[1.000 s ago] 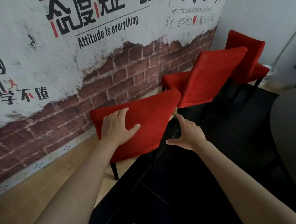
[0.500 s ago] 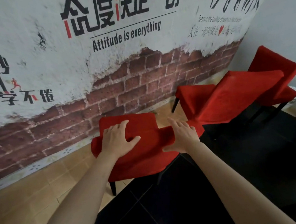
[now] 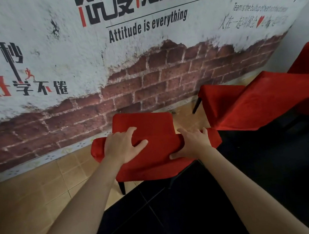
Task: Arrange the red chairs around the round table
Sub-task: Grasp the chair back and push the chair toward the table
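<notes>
Step in hand: taking hold of the backrest of the nearest red fabric-covered chair (image 3: 154, 148), which stands by the brick-pattern wall (image 3: 145, 86).
Left hand (image 3: 122, 146) and right hand (image 3: 192, 143) curl fingers over its top edge. Earlier the right hand hung free, fingers spread. Next: lift and turn it toward the table, which is out of view.

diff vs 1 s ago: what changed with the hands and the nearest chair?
The right hand, which hovered off the nearest red chair's backrest, has come onto its top edge, fingers over the rim. The left hand stays gripping the same top edge. The view has swung left, so the round table has dropped out of frame. The two other red chairs remain by the brick wall.
</notes>
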`<state>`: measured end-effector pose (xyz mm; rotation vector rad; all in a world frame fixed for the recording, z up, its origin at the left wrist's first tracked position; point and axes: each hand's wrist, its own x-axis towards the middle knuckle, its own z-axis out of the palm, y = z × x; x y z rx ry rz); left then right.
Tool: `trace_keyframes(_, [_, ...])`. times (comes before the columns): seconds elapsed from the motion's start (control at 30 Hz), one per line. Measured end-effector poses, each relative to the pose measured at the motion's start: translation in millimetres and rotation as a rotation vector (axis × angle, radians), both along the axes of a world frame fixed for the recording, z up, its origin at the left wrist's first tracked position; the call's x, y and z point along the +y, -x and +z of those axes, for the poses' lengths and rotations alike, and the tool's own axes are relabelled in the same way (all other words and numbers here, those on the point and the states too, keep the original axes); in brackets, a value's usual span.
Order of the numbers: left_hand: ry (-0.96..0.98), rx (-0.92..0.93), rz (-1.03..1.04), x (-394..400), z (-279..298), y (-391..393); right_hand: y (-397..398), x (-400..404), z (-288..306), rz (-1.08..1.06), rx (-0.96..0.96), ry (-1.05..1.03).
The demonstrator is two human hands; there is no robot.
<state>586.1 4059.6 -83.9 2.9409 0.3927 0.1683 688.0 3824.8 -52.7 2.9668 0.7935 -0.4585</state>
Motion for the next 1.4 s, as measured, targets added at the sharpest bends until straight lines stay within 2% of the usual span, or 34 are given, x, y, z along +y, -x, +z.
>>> trace_keyframes(0.23, [0.010, -0.031, -0.012, 1.3, -1.3, 9.0, 22.7, -0.3, 0.5, -0.052, -0.028, -0.023])
trace_keyframes(0.83, [-0.009, 0.002, -0.335, 48.4, -1.8, 49.3, 159.3, 34.2, -10.2, -0.425, -0.102, -0.018])
trace_keyframes(1.23, [0.011, -0.031, -0.491, 75.9, -4.1, 72.2, 220.0, 66.7, -11.6, -0.575, -0.095, 0.007])
trace_keyframes(1.4, [-0.058, -0.048, -0.515, 90.1, -5.2, 75.3, 242.9, 83.5, -15.5, -0.642, -0.135, -0.005])
